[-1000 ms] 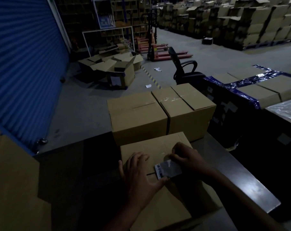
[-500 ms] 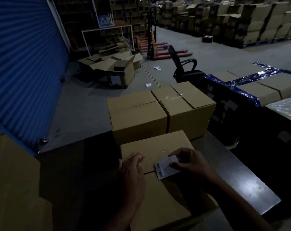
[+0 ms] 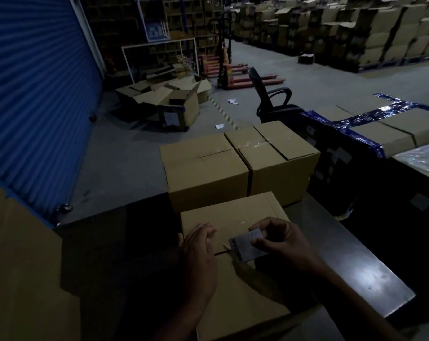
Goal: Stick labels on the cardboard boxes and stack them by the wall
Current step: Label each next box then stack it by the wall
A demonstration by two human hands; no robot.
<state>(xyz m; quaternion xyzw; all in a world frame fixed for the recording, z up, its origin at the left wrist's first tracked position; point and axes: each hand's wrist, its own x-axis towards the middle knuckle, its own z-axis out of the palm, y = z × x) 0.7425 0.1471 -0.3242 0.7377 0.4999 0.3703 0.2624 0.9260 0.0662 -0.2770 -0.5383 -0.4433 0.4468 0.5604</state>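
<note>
A cardboard box point(image 3: 233, 215) lies on the dark table point(image 3: 370, 274) right in front of me. My right hand point(image 3: 279, 242) pinches a white barcode label point(image 3: 245, 246) just above the box's middle seam, one edge tilted up. My left hand point(image 3: 198, 257) hovers over the left part of the box top, fingers straight and relaxed, holding nothing. Two more sealed cardboard boxes, a left one point(image 3: 203, 168) and a right one point(image 3: 279, 153), stand side by side behind the near box.
A blue roller door point(image 3: 36, 94) fills the left. Flattened cardboard point(image 3: 24, 279) leans at the near left. A black office chair point(image 3: 270, 99), a red pallet jack point(image 3: 233, 75), opened boxes point(image 3: 171, 99) on the floor, and blue-taped cartons point(image 3: 380, 129) at right.
My right hand has lifted the label slightly and shifted it right. My left hand has come off the label's edge and turned more on its side.
</note>
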